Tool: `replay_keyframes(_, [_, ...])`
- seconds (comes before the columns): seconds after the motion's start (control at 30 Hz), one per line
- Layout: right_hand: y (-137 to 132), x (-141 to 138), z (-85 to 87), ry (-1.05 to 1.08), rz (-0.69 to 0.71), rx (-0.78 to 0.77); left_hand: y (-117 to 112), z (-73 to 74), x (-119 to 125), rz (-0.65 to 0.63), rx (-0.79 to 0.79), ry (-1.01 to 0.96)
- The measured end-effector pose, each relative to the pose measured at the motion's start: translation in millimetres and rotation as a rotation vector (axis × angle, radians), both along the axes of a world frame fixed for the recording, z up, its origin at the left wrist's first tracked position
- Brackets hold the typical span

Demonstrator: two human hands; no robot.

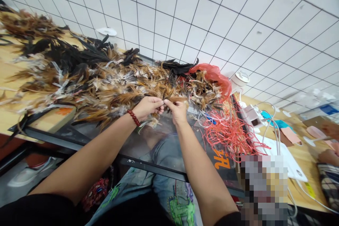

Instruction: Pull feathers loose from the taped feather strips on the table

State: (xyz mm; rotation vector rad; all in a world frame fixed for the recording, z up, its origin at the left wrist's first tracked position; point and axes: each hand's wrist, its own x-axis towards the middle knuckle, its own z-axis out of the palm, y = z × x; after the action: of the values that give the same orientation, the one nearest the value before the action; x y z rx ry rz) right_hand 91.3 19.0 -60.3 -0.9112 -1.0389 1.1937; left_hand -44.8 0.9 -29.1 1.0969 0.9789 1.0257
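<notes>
We see left hand [148, 108] and right hand [178, 111] touching beside the feather pile [124, 83], each grip pinched narrow; what it holds, we cannot tell

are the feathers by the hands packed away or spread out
Spread out: the feathers lie loosely heaped along the tiled wall.

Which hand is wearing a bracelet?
The left hand: a dark red beaded bracelet circles its wrist, while the right hand has a bare wrist.
</notes>
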Motion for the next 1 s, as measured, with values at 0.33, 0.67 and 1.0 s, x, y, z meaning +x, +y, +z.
replay_keyframes(0.33, [-0.3, 3.8, 8.0, 0.120, 0.067, -0.031, 0.2, -5.1, -1.7, -0.141, -0.008, -0.039])
replay_keyframes(0.67, [-6.7, -2.7, 5.4, -0.206, 0.085, 0.090, 7.9, -3.0, -3.6, 0.147, 0.012, -0.512])
replay_keyframes(1.0, [-8.0, -3.0, 2.3, -0.265, 0.012, 0.130, 1.2, -4.2, 5.3, 0.046, -0.017, -0.391])
